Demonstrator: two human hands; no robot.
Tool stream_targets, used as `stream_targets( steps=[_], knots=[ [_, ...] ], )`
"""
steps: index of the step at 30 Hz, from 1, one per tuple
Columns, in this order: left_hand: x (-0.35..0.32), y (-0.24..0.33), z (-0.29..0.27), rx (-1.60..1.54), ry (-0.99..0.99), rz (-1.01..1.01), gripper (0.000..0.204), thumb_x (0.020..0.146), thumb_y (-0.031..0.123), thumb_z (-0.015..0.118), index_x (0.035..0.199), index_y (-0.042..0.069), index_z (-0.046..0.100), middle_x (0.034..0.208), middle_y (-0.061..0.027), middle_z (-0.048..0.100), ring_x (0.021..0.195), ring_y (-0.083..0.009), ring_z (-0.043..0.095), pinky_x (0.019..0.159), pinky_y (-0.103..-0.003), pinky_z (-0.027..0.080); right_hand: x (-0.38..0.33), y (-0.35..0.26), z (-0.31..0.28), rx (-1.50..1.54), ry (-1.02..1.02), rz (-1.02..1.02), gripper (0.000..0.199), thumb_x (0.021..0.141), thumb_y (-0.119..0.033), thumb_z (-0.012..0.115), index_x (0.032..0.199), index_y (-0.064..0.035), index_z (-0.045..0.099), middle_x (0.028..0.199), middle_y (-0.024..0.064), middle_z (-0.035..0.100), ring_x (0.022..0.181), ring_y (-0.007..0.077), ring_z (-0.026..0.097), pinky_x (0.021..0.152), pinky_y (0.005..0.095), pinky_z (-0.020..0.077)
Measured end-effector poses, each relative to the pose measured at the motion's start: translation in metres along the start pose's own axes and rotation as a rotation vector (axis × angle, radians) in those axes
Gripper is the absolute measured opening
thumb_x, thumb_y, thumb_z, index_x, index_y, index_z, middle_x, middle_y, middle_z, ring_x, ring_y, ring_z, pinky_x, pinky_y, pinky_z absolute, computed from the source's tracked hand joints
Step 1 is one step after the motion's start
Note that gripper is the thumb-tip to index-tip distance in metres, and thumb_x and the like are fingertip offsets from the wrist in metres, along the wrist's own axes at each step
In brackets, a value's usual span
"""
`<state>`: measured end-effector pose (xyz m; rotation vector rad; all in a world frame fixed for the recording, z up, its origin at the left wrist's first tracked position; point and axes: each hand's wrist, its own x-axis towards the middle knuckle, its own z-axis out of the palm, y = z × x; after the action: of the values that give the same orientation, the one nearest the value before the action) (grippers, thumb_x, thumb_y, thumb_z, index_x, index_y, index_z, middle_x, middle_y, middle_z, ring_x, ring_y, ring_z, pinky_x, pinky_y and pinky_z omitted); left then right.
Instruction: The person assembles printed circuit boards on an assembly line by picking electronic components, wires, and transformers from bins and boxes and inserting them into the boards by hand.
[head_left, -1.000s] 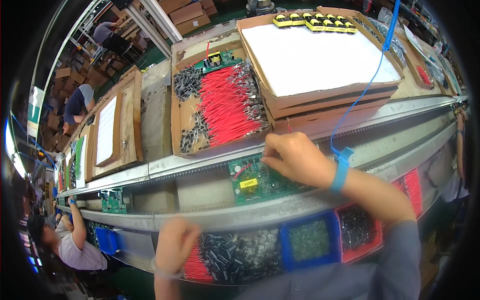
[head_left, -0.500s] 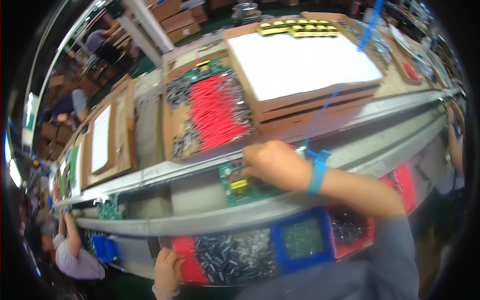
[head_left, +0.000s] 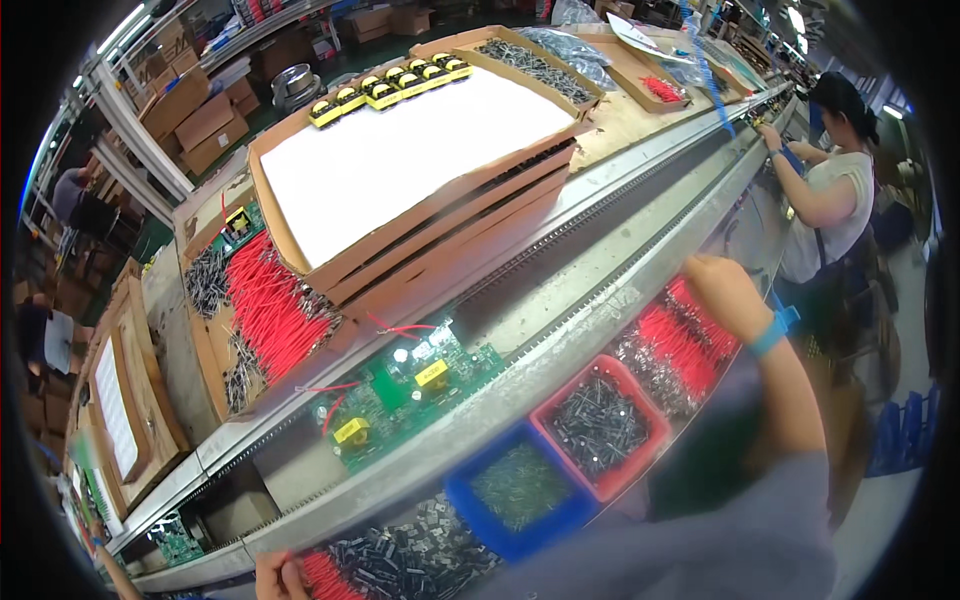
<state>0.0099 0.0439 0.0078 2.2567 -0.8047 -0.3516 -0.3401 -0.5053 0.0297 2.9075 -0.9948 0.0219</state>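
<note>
My right hand (head_left: 725, 300), with a blue band at the wrist, reaches to a bin of red wire leads (head_left: 668, 340) on the right. Its fingers are curled; what they hold, if anything, is hidden. My left hand (head_left: 280, 577) is low at the left edge of another heap of red leads (head_left: 328, 577). Its fingers are bent together, and I cannot make out anything in them. A green circuit board (head_left: 392, 390) with yellow-labelled parts, white parts and red wires lies in the conveyor track, apart from both hands.
Along the near side are a heap of black components (head_left: 410, 550), a blue bin (head_left: 565, 525) and a red bin (head_left: 655, 445). Beyond the track stand stacked cardboard trays (head_left: 440, 240) and a box of red leads (head_left: 265, 300). A co-worker (head_left: 835, 205) works at the far right.
The view has turned to the right. My right hand has left the circuit board and moved to the red leads at the right. My left hand stays by the lower-left heap.
</note>
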Motion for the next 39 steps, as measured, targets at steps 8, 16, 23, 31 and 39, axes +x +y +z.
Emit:
stream_targets(
  steps=[8, 16, 23, 31, 39],
  knots=[
    [0.084, 0.064, 0.039, 0.195, 0.130, 0.411, 0.014, 0.085, -0.008, 0.068, 0.097, -0.001, 0.069, 0.086, -0.0129, 0.060, 0.076, -0.0266, 0.059, 0.070, -0.033, 0.048, -0.019, 0.035, 0.048, -0.082, 0.074, -0.088, 0.025, 0.086, -0.004, 0.054, 0.108, 0.0009, 0.064, 0.109, 0.0181, 0.064, 0.105, 0.0364, 0.063, 0.091, 0.0418, 0.0516],
    [0.113, 0.059, 0.048, 0.253, 0.157, 0.498, 0.019, 0.084, -0.007, 0.072, 0.100, 0.001, 0.073, 0.088, -0.0109, 0.057, 0.081, -0.0274, 0.058, 0.071, -0.035, 0.047, -0.019, 0.050, 0.065, -0.241, 0.174, -0.200, 0.014, 0.080, -0.005, 0.055, 0.093, -0.0002, 0.057, 0.097, 0.0172, 0.056, 0.094, 0.0350, 0.057, 0.081, 0.0438, 0.0468],
    [0.127, 0.047, 0.056, 0.225, 0.073, 0.510, 0.026, 0.077, -0.008, 0.065, 0.099, 0.004, 0.072, 0.090, -0.0112, 0.056, 0.086, -0.0300, 0.056, 0.073, -0.038, 0.048, -0.024, 0.041, 0.045, 0.018, 0.279, -0.109, 0.015, 0.084, 0.007, 0.058, 0.099, 0.0020, 0.057, 0.102, 0.0176, 0.059, 0.095, 0.0366, 0.060, 0.084, 0.0427, 0.0501],
    [0.137, 0.055, 0.059, 0.303, -0.021, 0.540, 0.033, 0.073, -0.010, 0.063, 0.100, 0.007, 0.072, 0.092, -0.0105, 0.055, 0.087, -0.0301, 0.056, 0.074, -0.038, 0.049, 0.015, -0.055, 0.009, 0.346, 0.438, -0.230, 0.029, 0.081, 0.015, 0.068, 0.105, 0.0005, 0.062, 0.101, 0.0170, 0.066, 0.092, 0.0325, 0.066, 0.081, 0.0356, 0.0526],
    [0.142, 0.064, 0.054, 0.407, -0.023, 0.592, 0.033, 0.072, -0.006, 0.063, 0.100, 0.008, 0.072, 0.093, -0.0092, 0.055, 0.087, -0.0284, 0.056, 0.075, -0.037, 0.051, 0.066, -0.163, -0.014, 0.644, 0.423, -0.634, 0.064, 0.077, 0.013, 0.072, 0.135, -0.0056, 0.054, 0.087, 0.0117, 0.068, 0.074, 0.0320, 0.067, 0.063, 0.0392, 0.0529]
  ],
)
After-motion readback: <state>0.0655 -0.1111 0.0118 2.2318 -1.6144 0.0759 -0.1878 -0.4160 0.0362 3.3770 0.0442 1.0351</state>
